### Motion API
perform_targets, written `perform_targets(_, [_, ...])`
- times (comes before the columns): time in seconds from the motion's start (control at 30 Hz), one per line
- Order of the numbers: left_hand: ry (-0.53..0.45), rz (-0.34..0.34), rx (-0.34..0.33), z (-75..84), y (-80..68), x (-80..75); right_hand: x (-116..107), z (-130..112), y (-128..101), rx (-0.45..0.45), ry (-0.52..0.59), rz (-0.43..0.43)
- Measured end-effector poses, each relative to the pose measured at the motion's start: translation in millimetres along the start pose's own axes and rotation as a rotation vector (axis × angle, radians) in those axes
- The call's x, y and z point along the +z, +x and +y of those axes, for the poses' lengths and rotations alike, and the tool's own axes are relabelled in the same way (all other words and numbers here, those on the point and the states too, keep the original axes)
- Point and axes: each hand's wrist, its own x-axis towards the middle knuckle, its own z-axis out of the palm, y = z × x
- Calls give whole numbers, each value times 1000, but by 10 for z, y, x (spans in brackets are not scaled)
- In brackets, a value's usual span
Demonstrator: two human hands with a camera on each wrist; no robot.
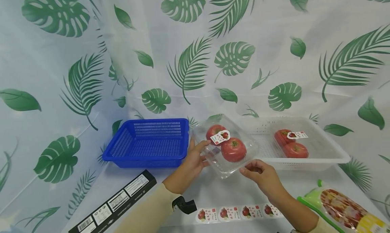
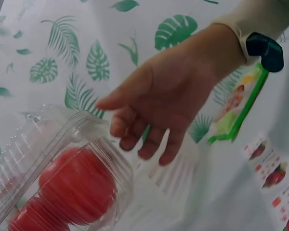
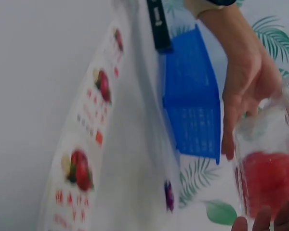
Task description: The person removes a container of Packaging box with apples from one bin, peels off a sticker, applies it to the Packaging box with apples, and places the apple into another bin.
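A clear plastic container [image 1: 223,170] with two red tomatoes [image 1: 234,150] is held tilted above the table, a fruit label [image 1: 220,137] on its lid. My left hand [image 1: 193,160] grips its left side, thumb on top and fingers beneath; the right wrist view also shows this left hand [image 3: 253,72] beside it. At the container's near right corner is my right hand [image 1: 263,178], its fingers loosely bent. In the left wrist view, this right hand [image 2: 159,96] has relaxed fingers by the container's edge; whether they touch it is hard to tell.
Left stands a blue basket [image 1: 146,163]; right, a white basket [image 1: 313,161] holding another container of tomatoes [image 1: 295,150]. In front lie a strip of fruit labels [image 1: 230,213], a long black box [image 1: 114,200] and a green-edged printed bag [image 1: 344,206]. A leaf-patterned sheet [image 1: 189,73] hangs behind.
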Motion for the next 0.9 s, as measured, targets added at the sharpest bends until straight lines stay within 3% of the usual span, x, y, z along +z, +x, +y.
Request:
perform_targets(0.2, [30, 56, 5, 93, 155, -107, -318, 54, 175, -113, -226, 14])
perform_targets(0.3, [7, 76, -24, 140, 221, -164, -591, 94, 319, -148, -348, 34])
perform_targets(0.47, [79, 66, -75, 207, 298, -191, -1105, 251, 546, -187, -531, 47])
perform_targets(0.77, [150, -45, -200, 277, 347, -173, -1841, 458, 890, -96, -741, 119])
perform_targets(0.9, [159, -68, -194, 265, 344, -169, -2062, 514, 1020, -18, -825, 116])
